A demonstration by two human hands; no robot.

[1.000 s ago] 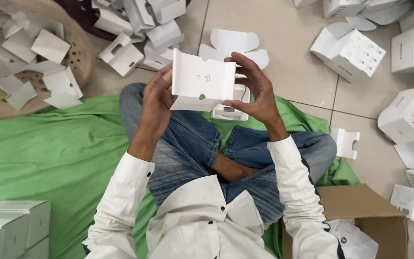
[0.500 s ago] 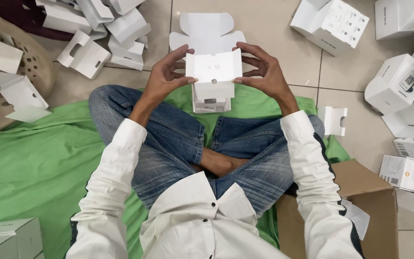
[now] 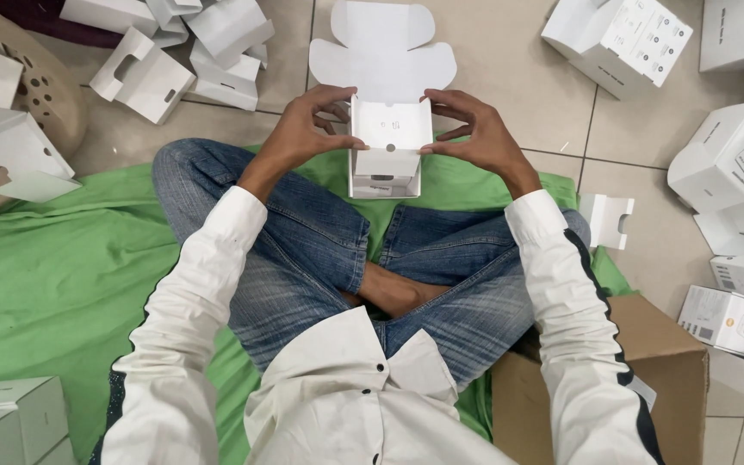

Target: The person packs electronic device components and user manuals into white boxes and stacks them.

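Your left hand (image 3: 303, 129) and right hand (image 3: 475, 133) pinch the sides of a small white carton (image 3: 389, 138), held above another folded carton (image 3: 383, 176) at your crossed legs. Its walls stand; the lid flap (image 3: 381, 52) is open and not yet tucked. You sit on a green cloth (image 3: 53, 267) over a tiled floor (image 3: 510, 69), finished boxes (image 3: 716, 164) right, a brown cardboard box (image 3: 647, 362) near right.

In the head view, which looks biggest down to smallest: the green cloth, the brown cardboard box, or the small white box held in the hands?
1. Green cloth
2. Brown cardboard box, though it lies nearer the camera
3. Small white box, held between left hand and right hand
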